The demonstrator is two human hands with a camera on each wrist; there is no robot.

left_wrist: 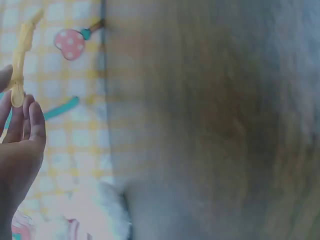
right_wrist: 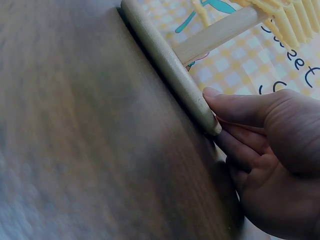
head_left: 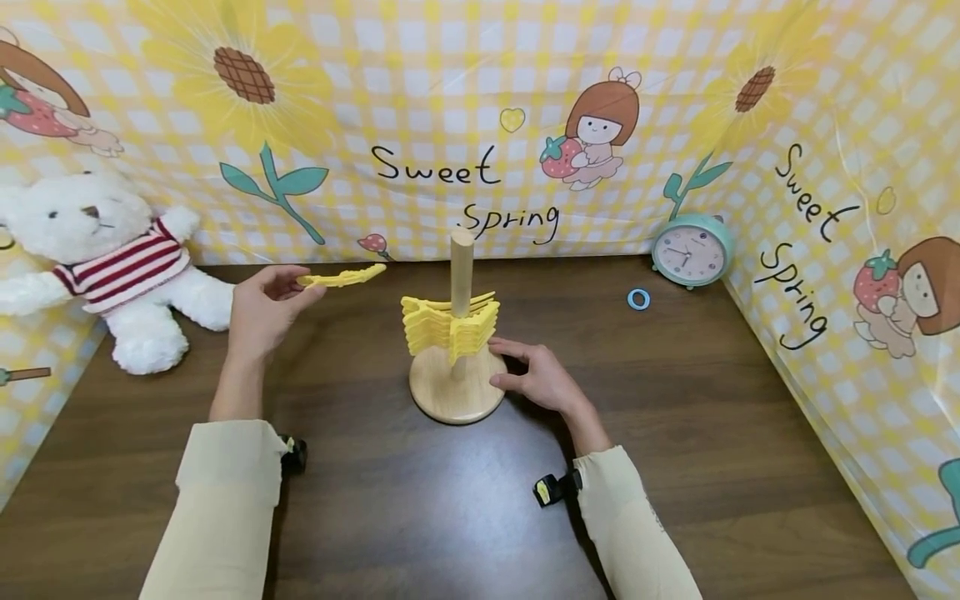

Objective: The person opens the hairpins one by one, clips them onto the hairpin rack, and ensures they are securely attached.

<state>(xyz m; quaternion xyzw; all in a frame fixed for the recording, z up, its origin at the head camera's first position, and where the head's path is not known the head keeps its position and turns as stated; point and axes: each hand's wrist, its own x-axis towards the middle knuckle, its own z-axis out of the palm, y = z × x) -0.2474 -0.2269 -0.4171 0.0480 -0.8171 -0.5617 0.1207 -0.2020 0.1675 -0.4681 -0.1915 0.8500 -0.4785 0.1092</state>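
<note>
In the head view, my left hand [head_left: 264,307] is raised at the left, pinching one end of a slim, slightly curved yellow plastic piece [head_left: 343,277]; its exact kind is unclear. The piece points right, toward a wooden stand [head_left: 459,404] with a round base and an upright rod. Several similar yellow pieces [head_left: 450,329] are stacked around the rod, partway up. My right hand [head_left: 543,377] grips the right edge of the base. In the right wrist view, its thumb [right_wrist: 235,106] lies along the upper rim while the other fingers are at the rim's lower side.
A blue ring [head_left: 638,299] lies on the brown table [head_left: 360,508] to the right, near a mint-green alarm clock [head_left: 690,252]. A white teddy bear [head_left: 142,342] in a striped top sits at the left. Checked yellow cloth [head_left: 420,92] lines the back and sides.
</note>
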